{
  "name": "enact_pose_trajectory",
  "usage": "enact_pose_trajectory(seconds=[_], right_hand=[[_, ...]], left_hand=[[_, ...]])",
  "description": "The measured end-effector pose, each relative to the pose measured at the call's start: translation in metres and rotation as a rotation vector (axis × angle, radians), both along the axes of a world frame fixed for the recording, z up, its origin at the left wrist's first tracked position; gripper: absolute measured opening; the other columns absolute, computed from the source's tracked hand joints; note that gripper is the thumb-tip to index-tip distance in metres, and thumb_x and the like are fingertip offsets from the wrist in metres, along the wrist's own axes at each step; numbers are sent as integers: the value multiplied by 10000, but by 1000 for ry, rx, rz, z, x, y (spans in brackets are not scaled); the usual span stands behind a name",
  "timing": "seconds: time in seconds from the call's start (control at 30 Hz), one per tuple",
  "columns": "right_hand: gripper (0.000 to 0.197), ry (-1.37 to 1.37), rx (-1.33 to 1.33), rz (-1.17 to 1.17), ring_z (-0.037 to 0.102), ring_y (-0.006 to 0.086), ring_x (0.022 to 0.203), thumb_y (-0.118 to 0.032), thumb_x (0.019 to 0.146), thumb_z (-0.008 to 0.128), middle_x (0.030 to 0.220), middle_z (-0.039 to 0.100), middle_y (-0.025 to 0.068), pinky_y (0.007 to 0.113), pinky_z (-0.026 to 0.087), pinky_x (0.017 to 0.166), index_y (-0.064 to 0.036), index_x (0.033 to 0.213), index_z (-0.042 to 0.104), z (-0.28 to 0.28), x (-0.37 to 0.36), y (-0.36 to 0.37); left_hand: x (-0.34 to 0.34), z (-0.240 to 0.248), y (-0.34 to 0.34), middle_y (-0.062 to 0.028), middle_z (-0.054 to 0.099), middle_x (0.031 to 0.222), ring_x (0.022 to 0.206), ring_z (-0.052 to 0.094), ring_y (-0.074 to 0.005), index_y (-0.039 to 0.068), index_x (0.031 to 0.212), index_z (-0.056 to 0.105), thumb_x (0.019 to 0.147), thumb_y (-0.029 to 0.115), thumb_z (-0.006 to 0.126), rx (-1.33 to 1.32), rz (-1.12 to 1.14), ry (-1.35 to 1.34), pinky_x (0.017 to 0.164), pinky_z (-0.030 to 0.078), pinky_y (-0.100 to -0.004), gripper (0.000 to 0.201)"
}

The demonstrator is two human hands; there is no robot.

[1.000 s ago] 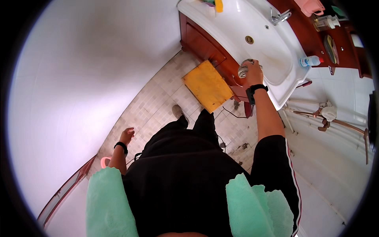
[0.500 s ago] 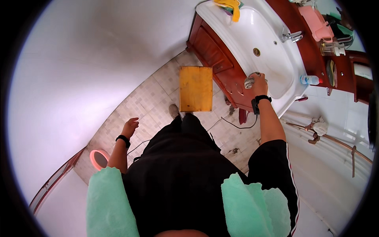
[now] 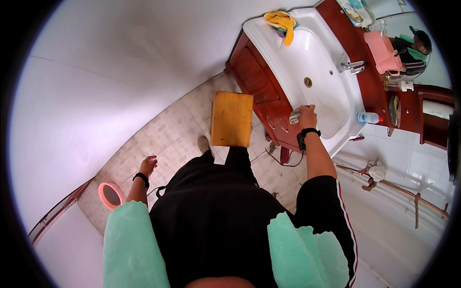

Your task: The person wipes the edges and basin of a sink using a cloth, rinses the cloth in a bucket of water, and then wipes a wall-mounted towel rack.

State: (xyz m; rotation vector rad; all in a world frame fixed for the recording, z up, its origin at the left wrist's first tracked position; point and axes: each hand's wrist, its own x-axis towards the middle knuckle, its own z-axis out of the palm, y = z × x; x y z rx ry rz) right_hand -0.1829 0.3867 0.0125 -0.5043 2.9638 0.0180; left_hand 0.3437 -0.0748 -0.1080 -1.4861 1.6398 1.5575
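At the near edge of the white washbasin (image 3: 281, 53), my right hand (image 3: 308, 117) is closed around a crumpled grey cloth (image 3: 295, 116). Part of the cloth is hidden behind my fingers. My left hand (image 3: 148, 166) hangs free over the tiled floor, its fingers loosely bent and holding nothing. Inside the basin are a drain (image 3: 308, 82) and, at its back edge, a chrome faucet (image 3: 352, 66). A yellow cloth (image 3: 284, 24) lies over other cloths on the basin's far-left corner. A clear bottle with a red cap (image 3: 369, 117) lies at the basin's right end.
A yellow wooden stool (image 3: 232, 117) stands before the red-brown cabinet (image 3: 257, 69). A pink basin (image 3: 110, 194) sits on the floor at left. A pink container (image 3: 382, 50) rests on the ledge below the mirror. Pipes (image 3: 398, 187) run along the right wall; a cable (image 3: 283, 164) hangs nearby.
The view has shifted, bringing more of the mirror into sight. My right hand still grips the grey cloth at the basin's edge. My left hand still hangs at my side.
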Motion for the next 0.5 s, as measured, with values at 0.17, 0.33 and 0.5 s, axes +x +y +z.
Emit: enact_pose_trajectory(seconds=[0.17, 0.33, 0.5], right_hand=[[363, -67, -6, -34, 601, 407, 978, -4, 700, 679, 1186, 466, 156, 456, 515, 856, -203, 1001, 644, -2, -1, 1], [359, -49, -25, -18, 591, 394, 1009, 1, 703, 679, 1213, 463, 149, 444, 509, 862, -198, 1000, 643, -2, 2, 6], [352, -69, -62, 11, 590, 371, 1022, 8, 716, 670, 1204, 462, 149, 443, 507, 866, -174, 1014, 629, 13, 6, -1]], left_hand=[[-48, 12, 12, -83, 669, 976, 846, 634, -158, 49, 1237, 586, 865, 204, 600, -44, -15, 90, 671, 471, -290, 403], [-82, 6, 19, -82, 675, 929, 836, 637, -159, 49, 1232, 593, 856, 206, 595, -58, -71, 158, 678, 482, -292, 407], [-94, -13, 24, -96, 680, 931, 818, 645, -168, 44, 1223, 601, 854, 212, 596, -20, -93, 102, 682, 488, -298, 405]])
